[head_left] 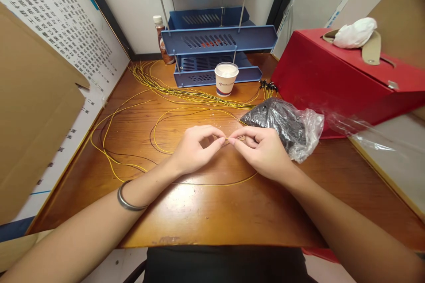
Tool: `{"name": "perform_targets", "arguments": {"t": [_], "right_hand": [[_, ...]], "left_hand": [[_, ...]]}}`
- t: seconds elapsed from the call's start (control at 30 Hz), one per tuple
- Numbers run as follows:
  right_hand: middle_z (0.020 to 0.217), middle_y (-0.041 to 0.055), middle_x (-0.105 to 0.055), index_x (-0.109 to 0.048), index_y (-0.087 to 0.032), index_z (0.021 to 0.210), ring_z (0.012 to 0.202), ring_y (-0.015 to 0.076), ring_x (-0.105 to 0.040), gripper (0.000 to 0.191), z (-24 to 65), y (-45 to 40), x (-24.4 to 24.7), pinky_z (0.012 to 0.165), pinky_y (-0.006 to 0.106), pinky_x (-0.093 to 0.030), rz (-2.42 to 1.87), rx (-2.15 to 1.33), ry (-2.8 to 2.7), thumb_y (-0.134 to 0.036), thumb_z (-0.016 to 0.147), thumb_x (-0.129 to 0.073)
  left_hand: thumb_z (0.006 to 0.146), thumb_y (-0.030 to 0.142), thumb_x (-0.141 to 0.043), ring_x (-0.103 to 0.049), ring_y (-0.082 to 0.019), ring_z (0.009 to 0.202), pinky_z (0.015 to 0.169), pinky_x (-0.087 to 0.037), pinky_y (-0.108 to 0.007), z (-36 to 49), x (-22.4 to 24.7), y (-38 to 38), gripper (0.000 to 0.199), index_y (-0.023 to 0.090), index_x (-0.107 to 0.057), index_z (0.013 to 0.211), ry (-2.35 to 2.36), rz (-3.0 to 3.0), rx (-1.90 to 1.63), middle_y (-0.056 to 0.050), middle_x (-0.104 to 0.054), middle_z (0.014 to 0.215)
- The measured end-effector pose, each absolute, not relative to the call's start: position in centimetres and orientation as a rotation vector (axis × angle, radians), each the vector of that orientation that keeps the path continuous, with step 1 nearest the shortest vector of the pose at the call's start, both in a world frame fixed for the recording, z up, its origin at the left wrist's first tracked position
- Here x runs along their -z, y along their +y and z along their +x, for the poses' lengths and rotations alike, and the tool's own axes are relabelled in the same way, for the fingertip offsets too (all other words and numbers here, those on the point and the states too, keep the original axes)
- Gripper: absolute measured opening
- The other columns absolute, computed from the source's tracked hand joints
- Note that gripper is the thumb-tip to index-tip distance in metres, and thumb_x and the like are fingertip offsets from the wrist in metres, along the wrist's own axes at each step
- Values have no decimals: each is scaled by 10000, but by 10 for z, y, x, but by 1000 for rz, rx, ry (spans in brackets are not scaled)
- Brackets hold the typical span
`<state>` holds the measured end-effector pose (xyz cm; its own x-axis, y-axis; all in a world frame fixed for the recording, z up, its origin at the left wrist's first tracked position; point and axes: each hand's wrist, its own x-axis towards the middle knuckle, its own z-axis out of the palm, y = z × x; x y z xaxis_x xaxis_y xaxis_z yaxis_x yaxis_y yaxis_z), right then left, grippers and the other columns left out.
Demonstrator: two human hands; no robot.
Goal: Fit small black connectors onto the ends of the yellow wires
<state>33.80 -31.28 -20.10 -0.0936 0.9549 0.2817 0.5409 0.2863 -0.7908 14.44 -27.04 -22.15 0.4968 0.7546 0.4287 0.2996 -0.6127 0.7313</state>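
My left hand point(199, 146) and my right hand point(262, 148) meet above the middle of the wooden table, each with thumb and index finger pinched. Between the fingertips runs a thin wire; its exact end or joint is too small to make out. Loose yellow and dark wires point(158, 130) loop over the table around my hands, and one strand point(229, 185) curves below them. A clear plastic bag point(282, 119) of small black pieces lies just beyond my right hand. Behind it, a wire bundle point(186, 93) stretches across, with black connectors point(268, 85) at its right end.
A lidded paper cup point(226, 80) stands before a blue tiered tray rack point(219, 40). A bottle point(163, 40) is left of the rack. At right sits a red box point(332, 70) with a white crumpled bag point(355, 33) on top. Cardboard point(36, 119) leans at left.
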Motion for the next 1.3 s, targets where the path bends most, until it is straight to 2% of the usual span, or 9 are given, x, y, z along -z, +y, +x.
{"name": "perform_targets", "arguments": {"t": [0.83,1.3], "right_hand": [[493,-92,-244,-774,-146,766,490,85,-239,207,339,-313,200,516,269,-223,-1379,-671,-1752,-276,839,-631],[495,-91,-247,-764,-155,771,488,86,-244,200,337,-313,201,507,266,-224,-1410,-697,-1740,-273,853,-625]], "left_hand": [[924,226,-668,-682,-141,720,724,-493,-282,143,221,-270,123,173,-746,844,843,2235,-1003,-24,-778,805],[936,202,-643,-640,-122,675,777,-433,-313,141,221,-271,108,180,-731,877,809,2386,-1013,14,-742,762]]}}
